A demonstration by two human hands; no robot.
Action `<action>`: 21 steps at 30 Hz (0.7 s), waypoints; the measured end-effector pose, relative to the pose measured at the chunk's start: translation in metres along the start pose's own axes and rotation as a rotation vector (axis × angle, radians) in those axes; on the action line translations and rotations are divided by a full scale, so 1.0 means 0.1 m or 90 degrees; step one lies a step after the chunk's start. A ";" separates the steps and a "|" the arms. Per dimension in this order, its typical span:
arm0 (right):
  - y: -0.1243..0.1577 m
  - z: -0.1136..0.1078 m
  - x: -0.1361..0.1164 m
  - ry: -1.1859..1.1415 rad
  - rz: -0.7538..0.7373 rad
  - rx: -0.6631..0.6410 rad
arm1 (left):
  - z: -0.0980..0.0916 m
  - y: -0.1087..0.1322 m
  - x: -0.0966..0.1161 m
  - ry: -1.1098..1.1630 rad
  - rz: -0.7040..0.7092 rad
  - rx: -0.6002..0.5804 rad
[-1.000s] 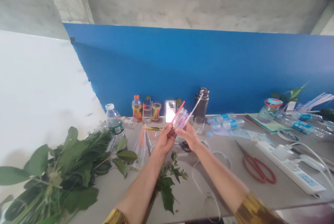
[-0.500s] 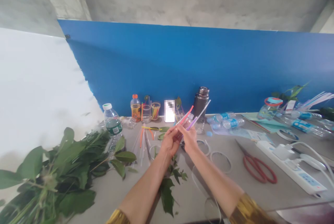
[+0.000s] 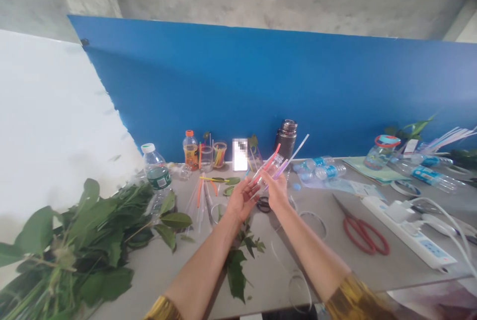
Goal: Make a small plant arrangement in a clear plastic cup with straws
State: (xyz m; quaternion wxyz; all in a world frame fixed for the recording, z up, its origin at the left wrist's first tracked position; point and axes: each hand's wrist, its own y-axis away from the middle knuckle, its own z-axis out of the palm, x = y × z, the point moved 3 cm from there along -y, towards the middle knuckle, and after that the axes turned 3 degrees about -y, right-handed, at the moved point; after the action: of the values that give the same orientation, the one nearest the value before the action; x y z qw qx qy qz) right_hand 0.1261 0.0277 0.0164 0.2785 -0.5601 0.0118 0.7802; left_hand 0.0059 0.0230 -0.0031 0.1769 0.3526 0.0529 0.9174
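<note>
Here's the right hand, fingers pinched tight on the straws, red, purple and white ends fanned between twelve and one o'clock! The left hand is just beside at eight, palm up, fingers loosely spread; whether they touch the straws, I can't tell. From the right hand, flask at twelve, red scissors at four.

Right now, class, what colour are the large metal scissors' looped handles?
The looped handles are red, best seen in the head view.
</note>
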 end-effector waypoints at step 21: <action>0.11 0.09 -0.06 -0.072 0.020 0.019 | 0.03 -0.04 0.01 0.014 0.045 -0.017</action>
State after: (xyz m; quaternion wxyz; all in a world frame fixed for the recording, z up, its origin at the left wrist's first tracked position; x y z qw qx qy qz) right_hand 0.1144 0.0192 0.0217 0.2749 -0.5105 0.0160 0.8146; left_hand 0.0085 0.0269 -0.0016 0.1484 0.3419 0.0301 0.9275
